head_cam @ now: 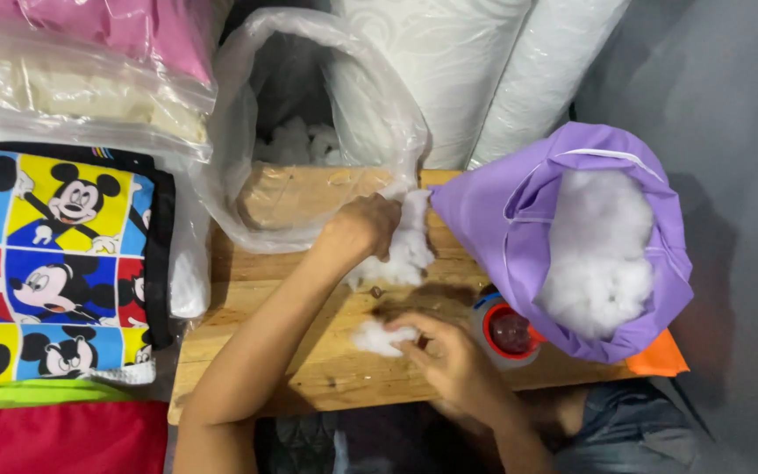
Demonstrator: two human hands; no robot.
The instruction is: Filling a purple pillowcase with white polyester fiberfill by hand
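With the purple cover [519, 219] at frame right already half full, our left hand [363, 230] is gripping stuffing [407, 250] while our right-hand fingers [414, 338] are pinching a small tuft [377, 336] on the desk [309, 307].

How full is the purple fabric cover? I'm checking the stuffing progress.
Partly full: the purple fabric cover gapes open at its mouth, with white fluffy stuffing heaped inside, reaching close to the opening.

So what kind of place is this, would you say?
Probably a small home sewing or cushion-making spot: a purple fabric cover stuffed with white fibre filling, a clear plastic bag of more filling, and bagged fabrics.
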